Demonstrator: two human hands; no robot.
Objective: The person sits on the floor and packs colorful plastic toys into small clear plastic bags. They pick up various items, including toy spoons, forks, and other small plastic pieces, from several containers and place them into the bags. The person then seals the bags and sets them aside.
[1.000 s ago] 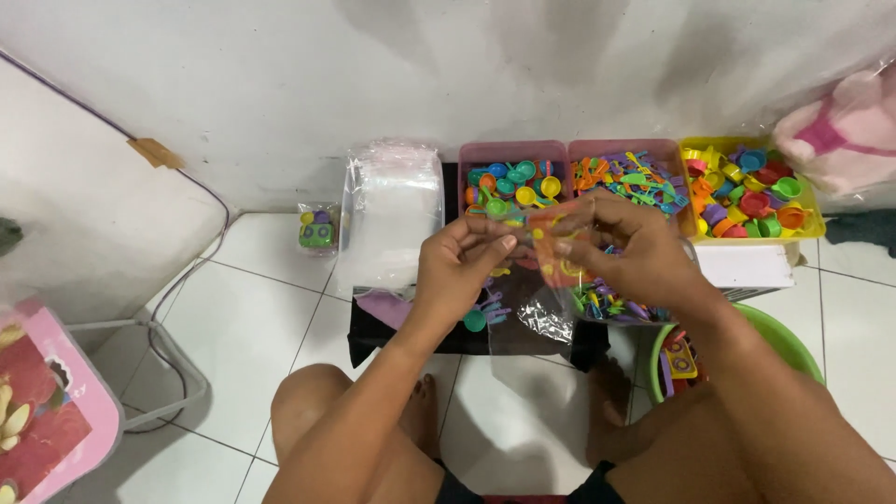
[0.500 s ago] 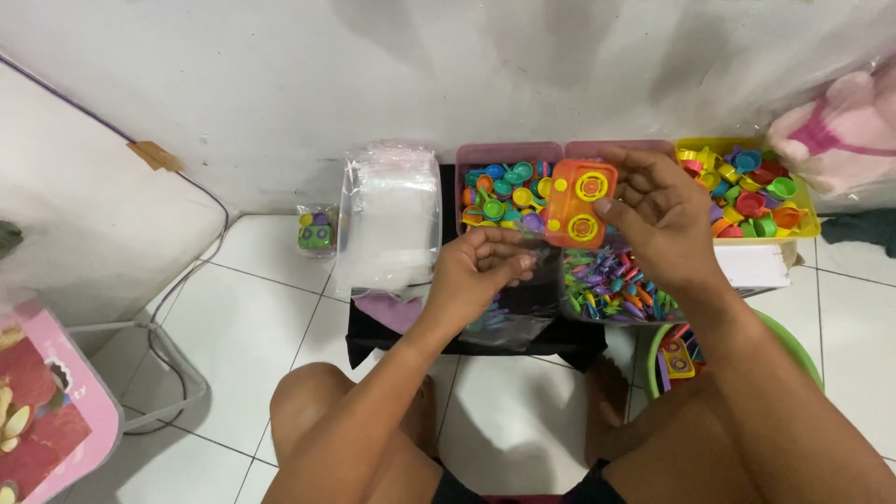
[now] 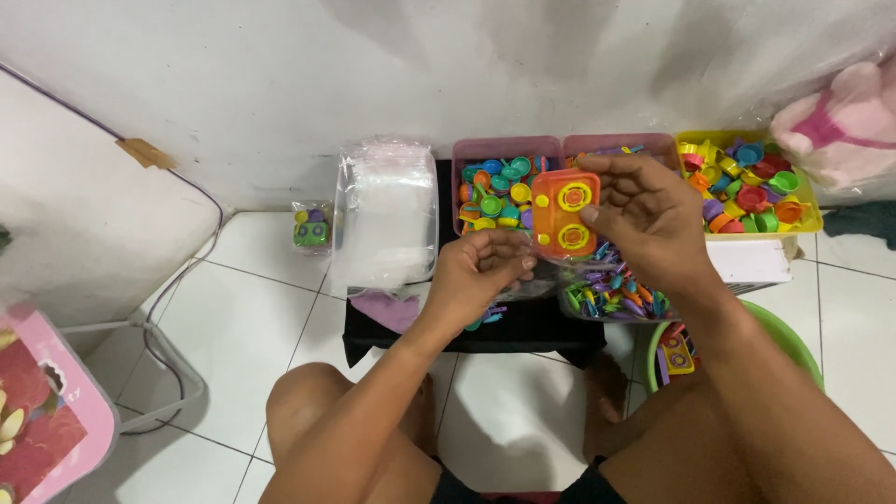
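Note:
My right hand (image 3: 649, 215) holds a small orange toy stove (image 3: 565, 213) with two yellow rings, lifted in front of the pink boxes. My left hand (image 3: 481, 271) sits lower and to the left, fingers closed on a clear plastic bag (image 3: 523, 280) that holds small coloured toy pieces. The stove hangs just above the bag's mouth. Behind them a pink box (image 3: 504, 149) is full of small toy plates and cups, and a second pink box (image 3: 621, 145) holds coloured toy cutlery.
A stack of clear bags (image 3: 385, 213) lies to the left on a black stand (image 3: 373, 327). A yellow box (image 3: 747, 187) of toy cups is at right, a green basin (image 3: 793, 341) below it. One packed bag (image 3: 311, 227) rests by the wall. My bare knees are below.
My right hand lifted the orange stove up out of the bag area and now brings it down toward the bag in my left hand.

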